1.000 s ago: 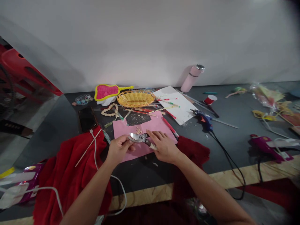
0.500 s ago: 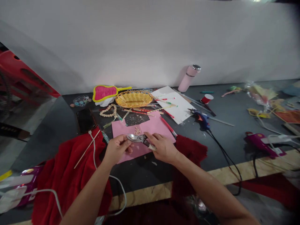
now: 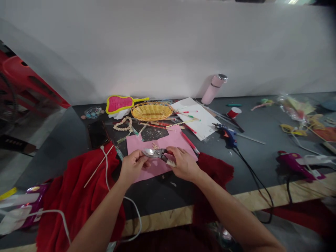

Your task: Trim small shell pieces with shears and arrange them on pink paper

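Observation:
My right hand [image 3: 184, 163] is wrapped round the handles of a pair of pruning shears [image 3: 156, 153]. The metal blades point left over a pink sheet [image 3: 154, 171]. At the blade tips my left hand [image 3: 133, 167] is closed in a pinch, with thumb and forefinger together; whatever it holds is too small or hidden to make out. Just behind the blades lies a small pile of pale cut bits [image 3: 155, 145] on the sheet. Farther back is a heart-shaped ring of similar pale pieces [image 3: 123, 124].
A yellow wicker basket [image 3: 152, 111], a pink hand-mirror shape [image 3: 120, 104] and a pink flask [image 3: 214, 89] stand along the wall. To the right lie a blue glue gun [image 3: 228, 135] and its cable. Red cloth [image 3: 81, 196] and a phone [image 3: 97, 134] are at the left.
The handles of the shears have spread a little in my right hand, and a red grip now shows. My left hand stays by the blade tips. The whole view has shifted slightly.

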`<state>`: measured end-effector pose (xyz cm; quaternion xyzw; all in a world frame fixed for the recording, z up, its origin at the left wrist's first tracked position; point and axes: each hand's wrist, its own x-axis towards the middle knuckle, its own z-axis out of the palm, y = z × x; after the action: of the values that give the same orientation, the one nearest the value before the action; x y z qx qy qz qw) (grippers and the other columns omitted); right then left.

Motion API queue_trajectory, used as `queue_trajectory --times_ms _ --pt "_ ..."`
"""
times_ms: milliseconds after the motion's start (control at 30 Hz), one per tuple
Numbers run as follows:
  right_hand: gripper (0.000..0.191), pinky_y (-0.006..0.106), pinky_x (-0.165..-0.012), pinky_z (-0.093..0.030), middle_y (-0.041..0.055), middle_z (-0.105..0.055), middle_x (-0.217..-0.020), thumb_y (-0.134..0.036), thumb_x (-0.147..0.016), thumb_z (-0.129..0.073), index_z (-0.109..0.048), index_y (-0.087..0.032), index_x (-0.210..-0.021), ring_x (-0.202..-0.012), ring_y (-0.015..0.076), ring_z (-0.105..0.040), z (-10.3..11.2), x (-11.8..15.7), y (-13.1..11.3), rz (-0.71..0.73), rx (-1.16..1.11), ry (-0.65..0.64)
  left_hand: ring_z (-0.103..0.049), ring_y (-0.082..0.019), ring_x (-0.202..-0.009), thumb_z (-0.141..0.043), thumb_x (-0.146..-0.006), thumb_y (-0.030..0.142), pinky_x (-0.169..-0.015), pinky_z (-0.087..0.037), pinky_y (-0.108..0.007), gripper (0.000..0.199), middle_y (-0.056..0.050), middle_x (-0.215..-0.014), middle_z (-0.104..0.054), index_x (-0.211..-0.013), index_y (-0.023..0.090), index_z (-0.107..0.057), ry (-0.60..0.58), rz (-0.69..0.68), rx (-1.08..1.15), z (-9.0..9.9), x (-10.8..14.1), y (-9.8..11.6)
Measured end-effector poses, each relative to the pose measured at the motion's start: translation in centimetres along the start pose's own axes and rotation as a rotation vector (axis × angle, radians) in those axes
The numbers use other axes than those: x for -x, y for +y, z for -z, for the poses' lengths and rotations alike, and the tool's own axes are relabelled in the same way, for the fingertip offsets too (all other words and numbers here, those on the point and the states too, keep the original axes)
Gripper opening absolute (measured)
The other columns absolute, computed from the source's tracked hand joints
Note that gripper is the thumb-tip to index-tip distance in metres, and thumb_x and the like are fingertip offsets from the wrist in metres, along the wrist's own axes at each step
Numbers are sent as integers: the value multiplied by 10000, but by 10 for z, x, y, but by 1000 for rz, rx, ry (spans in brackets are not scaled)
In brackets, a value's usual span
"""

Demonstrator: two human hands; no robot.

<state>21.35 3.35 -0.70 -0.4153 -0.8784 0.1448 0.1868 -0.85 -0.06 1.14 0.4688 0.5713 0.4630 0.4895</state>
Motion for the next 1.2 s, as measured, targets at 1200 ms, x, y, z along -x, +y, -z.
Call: queue_trajectory --times_ms 1200 --pt "633 419 -917 -393 166 -500 -1243 -247 -870 -460 -199 -125 -1434 -1092 267 -463 5 0 -4 19 123 -108 -597 -118 -490 -648 -752 331 -510 -506 -223 193 -4 -552 -647 -753 138 -633 -76 36 61 3 -1 -7"
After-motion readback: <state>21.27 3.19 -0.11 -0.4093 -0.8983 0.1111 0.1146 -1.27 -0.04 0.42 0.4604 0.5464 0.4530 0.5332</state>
